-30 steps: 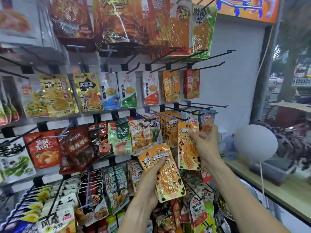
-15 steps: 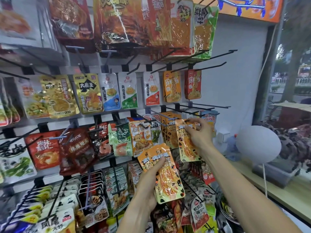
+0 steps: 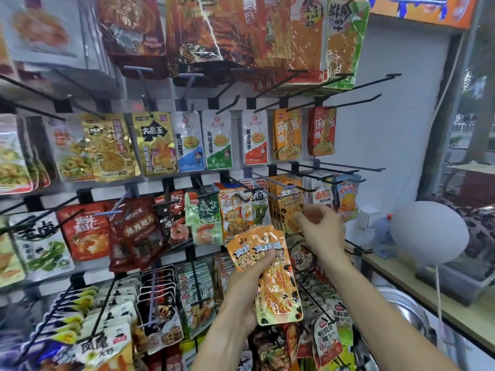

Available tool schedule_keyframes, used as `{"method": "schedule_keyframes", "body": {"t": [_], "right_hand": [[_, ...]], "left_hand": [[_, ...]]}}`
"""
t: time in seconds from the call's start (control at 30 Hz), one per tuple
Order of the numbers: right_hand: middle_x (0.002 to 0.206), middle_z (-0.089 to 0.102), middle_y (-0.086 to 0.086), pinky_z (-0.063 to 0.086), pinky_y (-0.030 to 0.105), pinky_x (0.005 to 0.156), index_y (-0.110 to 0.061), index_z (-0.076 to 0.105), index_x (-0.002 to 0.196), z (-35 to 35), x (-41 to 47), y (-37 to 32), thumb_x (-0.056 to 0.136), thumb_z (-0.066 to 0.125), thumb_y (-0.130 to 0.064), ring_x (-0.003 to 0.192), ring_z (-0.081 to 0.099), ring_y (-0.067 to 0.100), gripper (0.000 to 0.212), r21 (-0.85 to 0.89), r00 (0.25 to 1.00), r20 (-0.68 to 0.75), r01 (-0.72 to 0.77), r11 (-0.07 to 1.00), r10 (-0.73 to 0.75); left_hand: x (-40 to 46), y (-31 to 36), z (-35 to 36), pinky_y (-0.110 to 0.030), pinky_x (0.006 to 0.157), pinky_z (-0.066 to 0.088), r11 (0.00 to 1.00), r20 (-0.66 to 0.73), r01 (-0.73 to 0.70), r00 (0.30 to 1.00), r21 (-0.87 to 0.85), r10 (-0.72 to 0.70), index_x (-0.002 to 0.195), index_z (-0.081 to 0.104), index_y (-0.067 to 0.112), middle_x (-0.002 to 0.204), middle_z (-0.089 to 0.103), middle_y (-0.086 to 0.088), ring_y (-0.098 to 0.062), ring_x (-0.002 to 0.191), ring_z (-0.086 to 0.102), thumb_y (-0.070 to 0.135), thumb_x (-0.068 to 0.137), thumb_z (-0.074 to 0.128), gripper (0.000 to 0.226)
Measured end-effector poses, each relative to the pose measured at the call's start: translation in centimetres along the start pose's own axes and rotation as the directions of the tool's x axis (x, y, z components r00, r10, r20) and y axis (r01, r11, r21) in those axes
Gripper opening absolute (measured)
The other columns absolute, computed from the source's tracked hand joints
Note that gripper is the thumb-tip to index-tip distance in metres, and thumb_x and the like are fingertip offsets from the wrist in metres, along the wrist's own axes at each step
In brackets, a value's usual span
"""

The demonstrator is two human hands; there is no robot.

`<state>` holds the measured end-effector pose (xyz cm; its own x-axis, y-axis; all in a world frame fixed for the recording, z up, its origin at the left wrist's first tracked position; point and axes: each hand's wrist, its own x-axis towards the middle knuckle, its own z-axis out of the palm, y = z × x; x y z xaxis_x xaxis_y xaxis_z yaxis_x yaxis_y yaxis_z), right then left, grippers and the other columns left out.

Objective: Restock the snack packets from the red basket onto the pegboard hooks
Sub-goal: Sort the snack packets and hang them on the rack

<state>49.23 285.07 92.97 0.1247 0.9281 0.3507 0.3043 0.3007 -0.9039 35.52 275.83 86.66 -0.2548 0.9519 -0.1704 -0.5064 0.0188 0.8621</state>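
My left hand (image 3: 245, 287) grips a small stack of orange snack packets (image 3: 276, 290) in front of the pegboard's lower rows, thumb across their upper part. Just above and to the right, my right hand (image 3: 321, 231) hovers with relaxed, spread fingers and holds nothing. Its fingertips are beside a matching orange packet (image 3: 290, 207) that hangs at the front of a hook (image 3: 281, 184) in the third row. More of the same packets hang behind it. The red basket is out of view.
Packets fill most hooks of the pegboard (image 3: 396, 129). Bare black hooks (image 3: 348, 171) jut out to the right of my right hand. A white round balloon (image 3: 428, 234), a plastic bottle (image 3: 383, 234) and a wooden counter (image 3: 442, 311) stand at the right.
My right hand slid the orange packet onto the third-row hook and let it go, then drew back slightly. My left hand kept its stack roughly in place.
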Motion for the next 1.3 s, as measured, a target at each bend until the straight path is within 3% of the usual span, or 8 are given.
{"method": "schedule_keyframes", "body": {"t": [0.07, 0.2, 0.3, 0.4, 0.5, 0.67, 0.93, 1.3], "right_hand": [[0.106, 0.073, -0.003, 0.057, 0.038, 0.089, -0.023, 0.07, 0.107, -0.7, -2.7, -0.1, 0.078, 0.087, -0.05, 0.1, 0.069, 0.015, 0.043, 0.098, 0.987, 0.151, -0.078, 0.992, 0.062], [0.088, 0.073, 0.001, 0.053, 0.029, 0.07, -0.011, 0.073, 0.099, -1.0, -4.0, 0.4, 0.074, 0.094, -0.03, 0.079, 0.068, 0.013, 0.038, 0.156, 0.903, 0.384, -0.27, 0.95, 0.194], [0.084, 0.079, 0.008, 0.061, 0.053, 0.084, -0.008, 0.079, 0.092, -1.2, -3.5, 1.2, 0.078, 0.091, -0.019, 0.081, 0.076, 0.03, 0.022, 0.189, 0.914, 0.346, -0.288, 0.939, 0.211], [0.094, 0.08, 0.01, 0.062, 0.055, 0.085, -0.013, 0.077, 0.098, -1.5, -2.8, 1.9, 0.084, 0.086, -0.015, 0.086, 0.077, 0.031, 0.018, 0.293, 0.937, 0.271, -0.298, 0.908, 0.22], [0.104, 0.078, 0.007, 0.063, 0.048, 0.087, -0.02, 0.072, 0.109, -1.9, -0.6, 1.6, 0.088, 0.083, -0.015, 0.096, 0.075, 0.026, 0.024, 0.467, 0.971, 0.134, -0.236, 0.852, 0.196], [0.094, 0.07, 0.008, 0.053, 0.034, 0.075, -0.024, 0.049, 0.103, -2.2, 2.5, -0.1, 0.09, 0.08, -0.011, 0.084, 0.068, 0.018, 0.036, 0.555, 0.993, -0.05, -0.062, 0.829, 0.107], [0.096, 0.074, 0.018, 0.052, 0.033, 0.073, -0.02, 0.067, 0.102, -1.7, 4.4, 0.4, 0.083, 0.088, -0.021, 0.091, 0.071, 0.026, 0.028, 0.435, 0.99, -0.125, -0.002, 0.9, 0.062], [0.094, 0.076, -0.006, 0.06, 0.044, 0.087, -0.025, 0.079, 0.094, 1.7, 7.6, 0.2, 0.081, 0.087, -0.021, 0.088, 0.071, 0.018, 0.016, 0.197, 0.988, -0.15, -0.016, 0.98, 0.046]], "left_hand": [[-0.8, 0.2, 0.5, -0.035, 0.102, 0.049, 0.997, -0.027, -0.029, 0.999, 0.067, 0.03, 0.164, 0.026, 0.01, 0.156, 0.052, -0.013, -0.029, 0.141, 0.053, 0.044, 0.072, 0.095, 0.121], [-2.4, 0.6, 2.1, -0.023, 0.049, 0.056, 0.995, 0.034, -0.005, 0.999, 0.097, 0.002, 0.13, 0.047, 0.021, 0.098, 0.079, -0.01, -0.012, 0.073, 0.072, 0.022, 0.083, 0.088, 0.062], [-1.5, 0.0, 1.5, -0.037, 0.072, 0.064, 0.998, 0.126, 0.055, 0.99, 0.024, -0.057, 0.114, 0.064, 0.019, 0.089, 0.081, -0.013, -0.025, 0.081, 0.081, 0.034, 0.085, 0.086, 0.04], [2.1, -1.8, -0.4, -0.054, 0.098, 0.058, 0.998, 0.053, 0.056, 0.997, 0.001, -0.056, 0.14, 0.062, 0.012, 0.122, 0.076, -0.017, -0.038, 0.11, 0.075, 0.053, 0.078, 0.09, 0.08], [5.2, -3.6, -2.0, -0.066, 0.109, 0.047, 1.0, -0.008, 0.013, 1.0, 0.016, -0.012, 0.153, 0.046, 0.042, 0.147, 0.064, -0.008, -0.037, 0.133, 0.062, 0.071, 0.049, 0.098, 0.12], [6.2, -3.8, -2.9, -0.066, 0.113, 0.043, 0.999, -0.006, 0.041, 0.999, 0.008, -0.041, 0.157, 0.042, 0.037, 0.155, 0.056, -0.01, -0.039, 0.141, 0.054, 0.069, 0.047, 0.1, 0.128], [6.3, -3.6, -3.3, -0.067, 0.114, 0.041, 0.996, -0.015, 0.06, 0.998, 0.061, -0.059, 0.157, 0.043, 0.033, 0.158, 0.053, -0.01, -0.039, 0.144, 0.051, 0.069, 0.046, 0.1, 0.13], [6.5, -3.6, -3.4, -0.067, 0.114, 0.041, 0.998, -0.006, 0.05, 0.999, 0.049, -0.05, 0.156, 0.042, 0.039, 0.156, 0.055, -0.009, -0.039, 0.142, 0.053, 0.07, 0.048, 0.099, 0.126]]}}
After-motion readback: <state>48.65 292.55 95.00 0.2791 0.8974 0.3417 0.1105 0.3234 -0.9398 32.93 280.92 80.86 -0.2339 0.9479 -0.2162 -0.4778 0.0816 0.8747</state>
